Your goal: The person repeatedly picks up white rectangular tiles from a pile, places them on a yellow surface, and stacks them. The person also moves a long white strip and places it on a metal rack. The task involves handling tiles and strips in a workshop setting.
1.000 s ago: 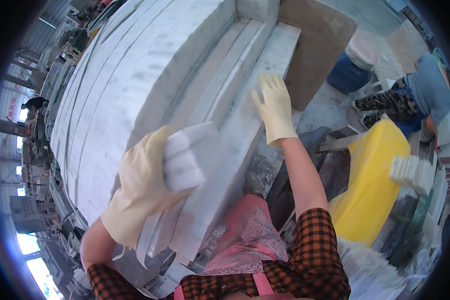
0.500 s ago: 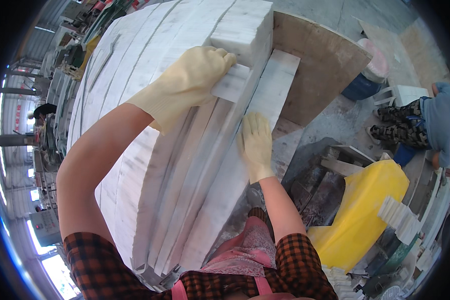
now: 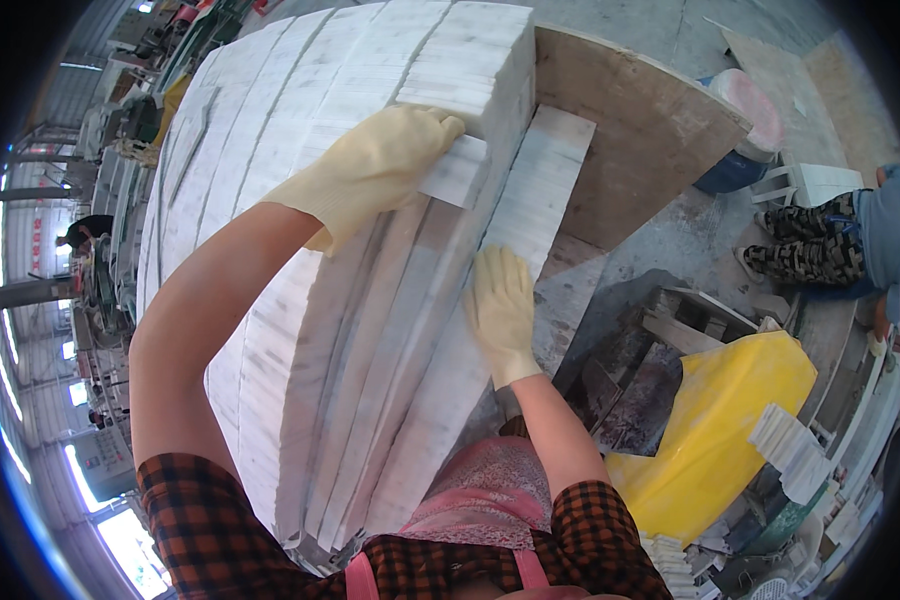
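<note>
My left hand (image 3: 388,160), in a cream rubber glove, has its fingers curled over a small white stone block (image 3: 457,172). That block lies at the far end of several long, narrow stone strips (image 3: 385,330), against a stack of white marble slabs (image 3: 320,95). The underside of the left hand's grip is hidden. My right hand (image 3: 502,308), gloved alike, rests flat with outstretched fingers on a long white stone slab (image 3: 550,165) along the stack's right side.
A brown board (image 3: 630,120) stands beyond the slab. To the right are a yellow cover (image 3: 715,430), a wooden frame (image 3: 705,310), a blue bucket (image 3: 728,172) with a pinkish top, and another person in camouflage trousers (image 3: 820,240). Machinery (image 3: 100,270) lines the far left.
My right hand has slid slightly toward me along the slab, fingers still flat. The left hand keeps its grip on the small block. The whole view has shifted a little.
</note>
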A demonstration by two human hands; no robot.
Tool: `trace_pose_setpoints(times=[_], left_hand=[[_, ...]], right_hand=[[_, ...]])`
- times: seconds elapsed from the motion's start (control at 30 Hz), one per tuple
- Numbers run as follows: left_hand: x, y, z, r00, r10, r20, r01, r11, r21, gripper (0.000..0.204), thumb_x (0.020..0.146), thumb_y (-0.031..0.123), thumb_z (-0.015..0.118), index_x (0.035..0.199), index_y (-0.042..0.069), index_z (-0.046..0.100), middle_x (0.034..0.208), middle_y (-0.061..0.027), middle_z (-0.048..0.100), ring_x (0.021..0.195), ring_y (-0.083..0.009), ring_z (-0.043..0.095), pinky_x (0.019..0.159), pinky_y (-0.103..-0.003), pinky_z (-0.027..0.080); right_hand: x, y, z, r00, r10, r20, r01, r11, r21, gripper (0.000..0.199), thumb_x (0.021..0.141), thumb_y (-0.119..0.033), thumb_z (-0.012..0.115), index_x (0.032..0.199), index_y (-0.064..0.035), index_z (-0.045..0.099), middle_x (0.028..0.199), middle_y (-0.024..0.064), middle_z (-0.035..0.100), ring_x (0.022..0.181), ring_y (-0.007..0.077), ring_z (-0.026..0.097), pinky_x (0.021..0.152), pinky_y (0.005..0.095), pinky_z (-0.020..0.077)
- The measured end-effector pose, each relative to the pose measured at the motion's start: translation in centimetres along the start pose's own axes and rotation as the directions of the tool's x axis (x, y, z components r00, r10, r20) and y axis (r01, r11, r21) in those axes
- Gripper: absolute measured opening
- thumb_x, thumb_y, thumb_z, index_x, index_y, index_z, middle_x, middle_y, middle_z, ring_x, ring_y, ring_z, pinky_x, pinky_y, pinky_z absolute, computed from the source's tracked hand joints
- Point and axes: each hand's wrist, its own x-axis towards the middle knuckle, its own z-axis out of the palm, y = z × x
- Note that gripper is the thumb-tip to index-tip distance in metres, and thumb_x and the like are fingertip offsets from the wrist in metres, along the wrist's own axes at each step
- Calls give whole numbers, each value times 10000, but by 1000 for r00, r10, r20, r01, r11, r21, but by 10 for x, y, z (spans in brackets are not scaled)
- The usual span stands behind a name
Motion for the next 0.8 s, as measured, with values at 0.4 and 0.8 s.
trace_pose_setpoints(times=[0.4,0.8], left_hand=[[-18,0,5,946,-150,-287,204,964,168,849,782,126,803,1515,1,393,1499,-152,505,1390,-302,487,1152,-347,415],[-24,-2,31,964,-144,-224,130,989,-75,1086,714,242,844,1568,-58,243,1614,-250,311,1523,-357,277,1260,-380,284]], right_hand=[[1,-3,-4,999,26,39,-26,1000,3,506,859,-156,655,1306,64,563,1376,213,551,1339,403,465,1151,514,339],[2,-13,-15,996,30,80,-28,999,-25,504,853,-136,654,1315,44,562,1384,212,545,1355,416,448,1144,507,348]])
